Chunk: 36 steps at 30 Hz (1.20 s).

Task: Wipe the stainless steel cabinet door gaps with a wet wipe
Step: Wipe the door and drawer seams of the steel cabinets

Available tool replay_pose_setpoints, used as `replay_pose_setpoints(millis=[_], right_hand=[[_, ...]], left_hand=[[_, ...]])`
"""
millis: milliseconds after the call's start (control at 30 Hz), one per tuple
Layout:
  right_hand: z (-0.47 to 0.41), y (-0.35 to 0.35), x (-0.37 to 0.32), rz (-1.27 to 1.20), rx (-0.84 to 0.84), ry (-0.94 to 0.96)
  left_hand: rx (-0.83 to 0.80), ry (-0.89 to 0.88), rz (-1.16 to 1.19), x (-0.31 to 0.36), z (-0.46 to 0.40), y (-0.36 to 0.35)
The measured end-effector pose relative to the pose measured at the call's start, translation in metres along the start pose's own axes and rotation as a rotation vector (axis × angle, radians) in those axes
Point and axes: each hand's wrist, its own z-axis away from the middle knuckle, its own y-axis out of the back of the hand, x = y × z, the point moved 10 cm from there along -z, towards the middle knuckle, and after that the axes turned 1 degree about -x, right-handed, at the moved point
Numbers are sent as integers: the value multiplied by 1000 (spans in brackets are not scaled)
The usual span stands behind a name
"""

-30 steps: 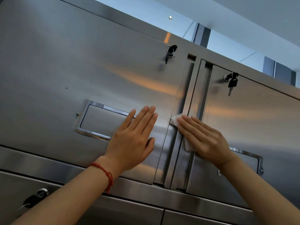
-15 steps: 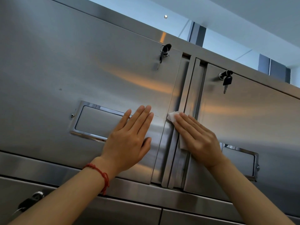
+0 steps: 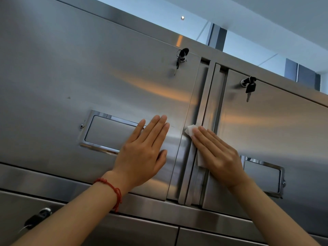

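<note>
The wet wipe [image 3: 192, 130] lies flat under the right hand [image 3: 217, 153], pressed against the vertical gap [image 3: 204, 110] between the left cabinet door [image 3: 88, 82] and the right cabinet door [image 3: 275, 125]. It sits about midway up the gap. One white corner projects past the fingertips toward the left door's right edge, and a second portion shows below the palm, on the central steel strip.

Grip: the right hand's fingers are straight and held together, bearing flat on the wipe; nothing is pinched. The left hand [image 3: 143, 153] is spread flat on the left door, beside its recessed handle [image 3: 106, 132], touching metal only and apparently steadying the door.

Change noted: over the last second the wipe and right hand have kept nearly the same station relative to the left hand and the handle, with the fingertips drawn only slightly closer to the left door's edge. The view itself has shifted more than the hands. Judgement: the stroke is slow or at a working pause in mid-gap.

Implication: the gap above the wipe, up to the cabinet's top edge near the left key [image 3: 181, 55], and the length below toward the doors' bottom edge, appear to remain to be covered. The right key [image 3: 249, 87] hangs well clear of the work.
</note>
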Motion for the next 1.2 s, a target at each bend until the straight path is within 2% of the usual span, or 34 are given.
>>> replay_pose_setpoints(millis=[400, 633, 867, 1033, 1200], right_hand=[[-2, -7, 11, -49, -10, -93], [-7, -4, 14, -25, -23, -19], [-3, -6, 11, -35, -11, -79], [-13, -5, 21, 3, -26, 9], [-15, -4, 25, 2, -11, -76]], left_hand=[[0, 4, 16, -1, 0, 0], [-12, 6, 16, 0, 1, 0], [-12, 4, 2, 0, 1, 0], [-5, 5, 5, 0, 1, -1], [-8, 4, -6, 0, 0, -2]])
